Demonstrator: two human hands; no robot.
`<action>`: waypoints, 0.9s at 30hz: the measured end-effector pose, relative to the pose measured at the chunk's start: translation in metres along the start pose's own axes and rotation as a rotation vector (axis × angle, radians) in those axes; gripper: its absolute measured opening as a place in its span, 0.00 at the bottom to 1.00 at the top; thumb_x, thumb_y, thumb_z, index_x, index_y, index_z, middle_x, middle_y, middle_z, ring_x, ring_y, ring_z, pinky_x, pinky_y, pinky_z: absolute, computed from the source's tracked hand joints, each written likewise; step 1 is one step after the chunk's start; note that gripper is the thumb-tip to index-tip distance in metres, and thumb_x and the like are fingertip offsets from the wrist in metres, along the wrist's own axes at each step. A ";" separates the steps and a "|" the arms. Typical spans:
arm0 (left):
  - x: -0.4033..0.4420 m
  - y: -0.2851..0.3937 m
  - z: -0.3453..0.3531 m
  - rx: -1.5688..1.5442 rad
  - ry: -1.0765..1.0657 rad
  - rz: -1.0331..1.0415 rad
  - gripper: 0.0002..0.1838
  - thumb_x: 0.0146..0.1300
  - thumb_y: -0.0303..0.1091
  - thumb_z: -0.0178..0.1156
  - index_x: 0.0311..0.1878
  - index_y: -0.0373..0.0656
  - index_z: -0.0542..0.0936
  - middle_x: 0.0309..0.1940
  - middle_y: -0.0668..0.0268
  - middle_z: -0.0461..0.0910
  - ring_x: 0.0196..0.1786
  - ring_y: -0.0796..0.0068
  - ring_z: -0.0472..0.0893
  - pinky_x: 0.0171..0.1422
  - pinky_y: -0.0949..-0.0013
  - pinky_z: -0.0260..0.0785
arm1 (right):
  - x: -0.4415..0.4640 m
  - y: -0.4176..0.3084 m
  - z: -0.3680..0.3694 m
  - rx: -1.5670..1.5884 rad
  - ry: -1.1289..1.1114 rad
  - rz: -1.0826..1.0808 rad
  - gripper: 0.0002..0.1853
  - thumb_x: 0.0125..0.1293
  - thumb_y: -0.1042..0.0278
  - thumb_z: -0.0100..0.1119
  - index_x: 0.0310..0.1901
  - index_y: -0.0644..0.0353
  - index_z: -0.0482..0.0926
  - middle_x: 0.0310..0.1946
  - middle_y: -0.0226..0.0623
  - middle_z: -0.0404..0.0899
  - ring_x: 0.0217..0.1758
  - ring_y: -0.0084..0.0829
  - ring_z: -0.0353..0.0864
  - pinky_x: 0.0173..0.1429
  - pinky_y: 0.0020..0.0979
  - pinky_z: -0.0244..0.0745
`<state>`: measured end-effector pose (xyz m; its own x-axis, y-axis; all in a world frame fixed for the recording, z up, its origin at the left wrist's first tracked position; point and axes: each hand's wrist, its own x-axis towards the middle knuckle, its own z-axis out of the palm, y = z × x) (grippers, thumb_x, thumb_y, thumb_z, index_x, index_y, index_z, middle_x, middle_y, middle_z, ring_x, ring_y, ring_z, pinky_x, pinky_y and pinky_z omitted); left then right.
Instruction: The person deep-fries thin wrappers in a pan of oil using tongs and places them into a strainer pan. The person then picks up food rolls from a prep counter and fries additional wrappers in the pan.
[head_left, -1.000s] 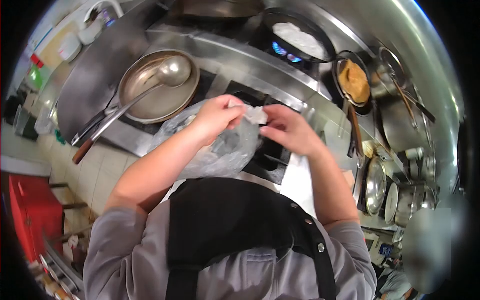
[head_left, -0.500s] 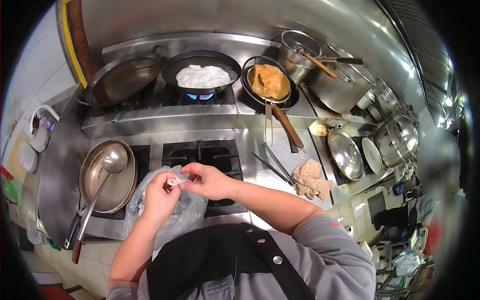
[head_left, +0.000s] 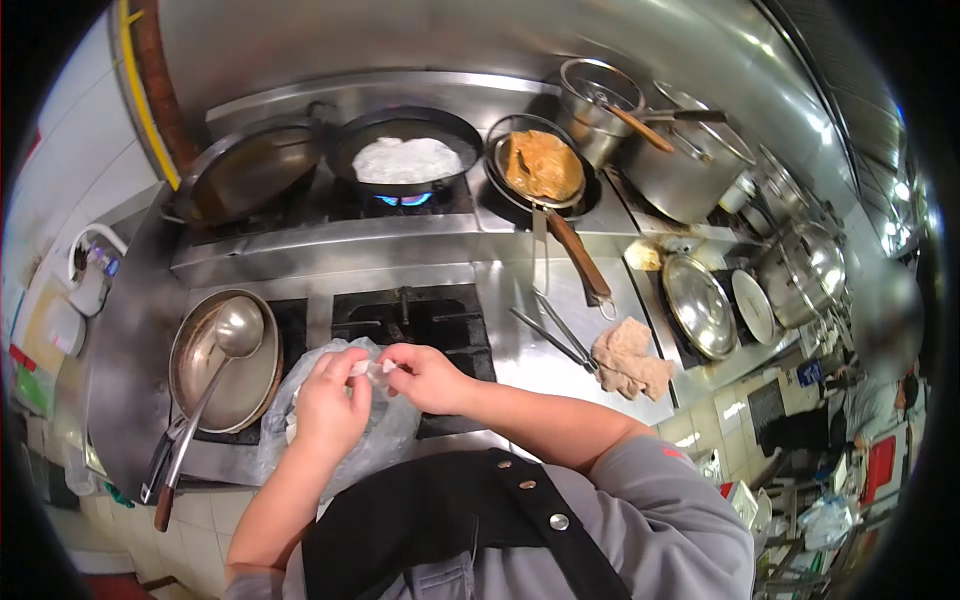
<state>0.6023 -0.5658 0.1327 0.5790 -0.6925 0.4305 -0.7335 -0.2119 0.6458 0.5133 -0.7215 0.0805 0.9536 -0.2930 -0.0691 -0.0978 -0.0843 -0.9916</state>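
Note:
My left hand (head_left: 335,402) pinches a small white piece (head_left: 360,369), which looks like thin plastic or dough. Close beside it on the right, my right hand (head_left: 425,378) grips another white bit (head_left: 387,367) between thumb and fingers. Under both hands lies a clear plastic bag (head_left: 390,430), bunched over the front of the stove; its contents are mostly hidden. To the left, a steel ladle (head_left: 239,327) rests in a round pan (head_left: 196,360). Behind my hands is a black burner grate (head_left: 440,312).
A black pan (head_left: 372,130) with a white sheet of food (head_left: 405,160) sits over a blue flame. Right of it, a strainer holds orange-brown food (head_left: 543,165). Tongs (head_left: 552,335), a cloth (head_left: 630,360), a lid (head_left: 698,305) and a dark wok (head_left: 252,172) are around. A person (head_left: 805,430) is far right.
The view has swung from a tilted angle to one showing the whole stove. My hands, first close to the bag's right side, now sit over it, with the white material between them drawn apart.

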 end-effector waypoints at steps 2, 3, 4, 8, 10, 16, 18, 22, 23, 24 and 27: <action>0.002 -0.003 0.001 0.006 0.020 -0.008 0.09 0.63 0.26 0.58 0.46 0.41 0.82 0.37 0.54 0.82 0.37 0.53 0.83 0.41 0.60 0.76 | 0.000 0.003 0.001 0.018 -0.031 0.033 0.09 0.67 0.74 0.53 0.46 0.63 0.79 0.33 0.31 0.80 0.36 0.23 0.82 0.43 0.29 0.79; 0.002 -0.006 0.002 0.006 0.028 -0.010 0.10 0.63 0.26 0.57 0.46 0.41 0.82 0.37 0.54 0.82 0.37 0.52 0.83 0.41 0.60 0.76 | -0.001 0.004 0.001 0.025 -0.043 0.051 0.09 0.68 0.75 0.51 0.47 0.63 0.78 0.36 0.31 0.80 0.38 0.23 0.83 0.44 0.28 0.80; 0.001 -0.016 0.006 -0.021 0.038 -0.002 0.09 0.67 0.27 0.58 0.48 0.40 0.82 0.37 0.58 0.83 0.36 0.64 0.84 0.40 0.66 0.75 | -0.003 0.005 0.001 0.057 -0.054 0.080 0.08 0.69 0.74 0.53 0.47 0.63 0.78 0.36 0.32 0.81 0.37 0.23 0.83 0.45 0.28 0.81; -0.004 -0.033 0.017 -0.457 -0.036 -0.270 0.09 0.67 0.31 0.62 0.47 0.38 0.82 0.35 0.66 0.83 0.36 0.76 0.82 0.39 0.69 0.74 | -0.005 0.000 0.003 0.161 0.020 0.222 0.08 0.69 0.74 0.54 0.47 0.63 0.79 0.34 0.31 0.81 0.33 0.21 0.82 0.38 0.26 0.79; -0.008 -0.030 0.021 -0.378 -0.032 -0.208 0.10 0.66 0.33 0.64 0.46 0.37 0.81 0.33 0.69 0.82 0.35 0.82 0.80 0.38 0.71 0.73 | -0.006 -0.005 -0.001 -0.005 0.021 0.177 0.08 0.69 0.74 0.56 0.47 0.63 0.79 0.32 0.30 0.80 0.31 0.21 0.81 0.35 0.25 0.77; -0.010 -0.044 0.020 -0.474 -0.291 -0.406 0.11 0.65 0.34 0.65 0.43 0.36 0.80 0.32 0.67 0.83 0.34 0.79 0.80 0.39 0.74 0.71 | -0.008 -0.005 -0.009 -0.125 0.016 0.116 0.10 0.65 0.71 0.60 0.46 0.63 0.80 0.26 0.29 0.79 0.28 0.19 0.79 0.32 0.25 0.73; -0.011 -0.050 0.023 -0.613 -0.253 -0.413 0.09 0.67 0.32 0.63 0.43 0.36 0.80 0.33 0.68 0.83 0.35 0.80 0.81 0.39 0.74 0.72 | -0.011 -0.011 -0.011 -0.109 0.027 0.118 0.08 0.65 0.71 0.60 0.43 0.63 0.80 0.23 0.29 0.77 0.26 0.19 0.78 0.31 0.27 0.72; -0.003 -0.046 0.014 -0.811 -0.264 -0.572 0.07 0.71 0.30 0.60 0.45 0.37 0.81 0.38 0.66 0.84 0.40 0.79 0.83 0.43 0.75 0.74 | -0.009 -0.006 -0.019 -0.106 -0.013 0.223 0.09 0.66 0.71 0.59 0.46 0.62 0.80 0.27 0.30 0.79 0.29 0.20 0.79 0.33 0.25 0.74; -0.001 -0.044 0.011 -0.841 -0.270 -0.642 0.07 0.71 0.31 0.59 0.46 0.37 0.81 0.40 0.66 0.84 0.41 0.78 0.84 0.44 0.75 0.75 | -0.010 -0.008 -0.022 -0.114 -0.022 0.254 0.10 0.66 0.70 0.60 0.47 0.62 0.80 0.29 0.31 0.80 0.31 0.20 0.81 0.34 0.25 0.76; -0.001 -0.045 0.010 -0.885 -0.257 -0.683 0.08 0.71 0.31 0.59 0.47 0.38 0.80 0.41 0.65 0.84 0.42 0.77 0.84 0.44 0.74 0.76 | -0.010 -0.009 -0.023 -0.122 -0.031 0.286 0.10 0.67 0.70 0.60 0.48 0.62 0.79 0.31 0.32 0.81 0.32 0.20 0.82 0.35 0.24 0.77; -0.001 -0.048 0.009 -1.062 -0.215 -0.814 0.09 0.72 0.33 0.58 0.49 0.38 0.79 0.44 0.62 0.84 0.44 0.74 0.85 0.45 0.72 0.77 | -0.010 -0.003 -0.026 -0.054 -0.036 0.262 0.10 0.69 0.70 0.59 0.49 0.61 0.79 0.33 0.31 0.81 0.34 0.21 0.82 0.37 0.24 0.78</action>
<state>0.6331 -0.5614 0.0956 0.5753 -0.7409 -0.3466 0.4704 -0.0471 0.8812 0.4967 -0.7435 0.0867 0.9033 -0.2772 -0.3273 -0.3566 -0.0614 -0.9322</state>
